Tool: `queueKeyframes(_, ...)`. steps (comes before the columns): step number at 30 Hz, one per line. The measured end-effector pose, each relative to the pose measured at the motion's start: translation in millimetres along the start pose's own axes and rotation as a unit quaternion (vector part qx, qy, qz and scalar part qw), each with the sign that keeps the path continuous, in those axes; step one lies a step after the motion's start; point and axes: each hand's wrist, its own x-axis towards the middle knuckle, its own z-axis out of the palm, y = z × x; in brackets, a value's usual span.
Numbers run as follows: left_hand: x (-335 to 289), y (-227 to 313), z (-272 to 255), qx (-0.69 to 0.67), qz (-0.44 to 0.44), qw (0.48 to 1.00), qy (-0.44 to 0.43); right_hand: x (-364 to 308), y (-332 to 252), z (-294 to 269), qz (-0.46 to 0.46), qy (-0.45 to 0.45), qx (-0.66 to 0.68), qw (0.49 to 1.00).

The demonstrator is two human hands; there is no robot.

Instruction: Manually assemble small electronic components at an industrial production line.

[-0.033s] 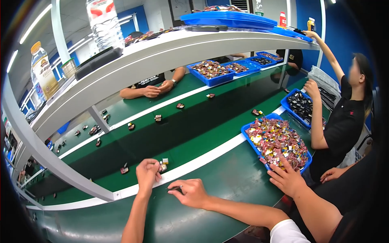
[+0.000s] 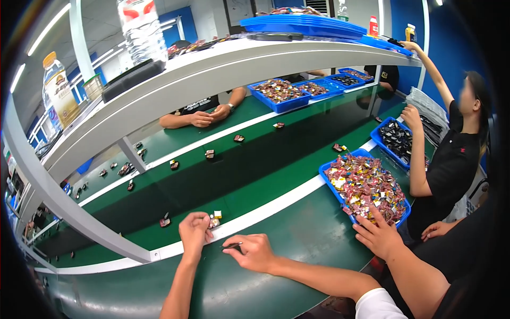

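My left hand is over the near edge of the dark green belt, its fingers curled in. At its fingertips is a small electronic part with a pale square tab, apparently pinched; the fingers partly cover it. Just right of it and nearer, my right hand pinches a thin dark piece between thumb and forefinger above the green worktop. The two hands are apart. What exactly the thin piece is, I cannot make out.
Small parts lie spaced along the belt. To the right, a blue tray heaped with parts has another person's hand at it. A white post and overhead shelf stand at left and above. Across the belt, another person's hands work.
The whole view has shifted very slightly. Both hands keep the same pose and grip.
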Motion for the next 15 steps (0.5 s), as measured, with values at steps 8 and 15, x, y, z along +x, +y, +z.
queueKeyframes(8,-55.3,-21.1,-15.7,-0.112,0.013,0.993,0.031,-0.7,6.1,5.0,0.083,0.018,0.082,0.993)
queueKeyframes(15,-60.4,-20.7,-17.0,-0.078,0.007,0.997,0.008,3.1,1.2,6.9,0.209,0.031,0.246,0.946)
